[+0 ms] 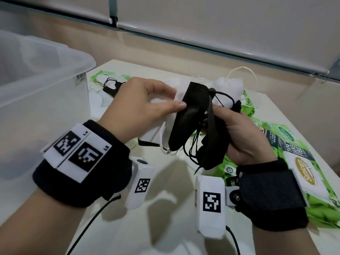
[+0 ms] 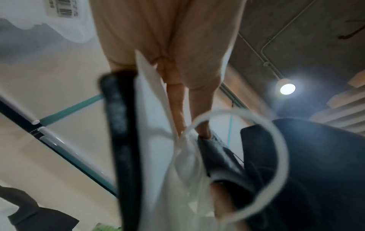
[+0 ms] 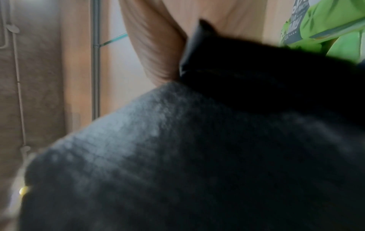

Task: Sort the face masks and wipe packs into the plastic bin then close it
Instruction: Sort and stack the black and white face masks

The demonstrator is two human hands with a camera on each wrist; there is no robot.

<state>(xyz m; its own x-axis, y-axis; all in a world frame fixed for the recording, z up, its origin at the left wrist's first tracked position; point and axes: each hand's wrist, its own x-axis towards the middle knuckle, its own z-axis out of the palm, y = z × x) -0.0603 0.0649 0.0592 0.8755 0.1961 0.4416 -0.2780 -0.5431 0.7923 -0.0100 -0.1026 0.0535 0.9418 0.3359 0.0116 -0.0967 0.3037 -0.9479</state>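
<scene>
In the head view my left hand (image 1: 174, 98) pinches a folded black face mask (image 1: 185, 116) together with white masks (image 1: 165, 133) above the table. My right hand (image 1: 220, 124) grips a bunch of black masks (image 1: 211, 153) with dangling cords just to the right. The left wrist view shows my fingers (image 2: 177, 87) on a white mask (image 2: 158, 156), a black mask (image 2: 223, 164) and a white ear loop (image 2: 276, 148). Black mask fabric (image 3: 197, 156) fills the right wrist view. The clear plastic bin (image 1: 36, 92) stands open at the left. Green wipe packs (image 1: 298, 162) lie at the right.
More white masks (image 1: 230, 83) and another black mask (image 1: 112, 87) lie at the back of the white table (image 1: 165, 208), with a green wipe pack (image 1: 108, 75) beside the bin. A wall with a rail runs behind. The table's right edge is near the wipe packs.
</scene>
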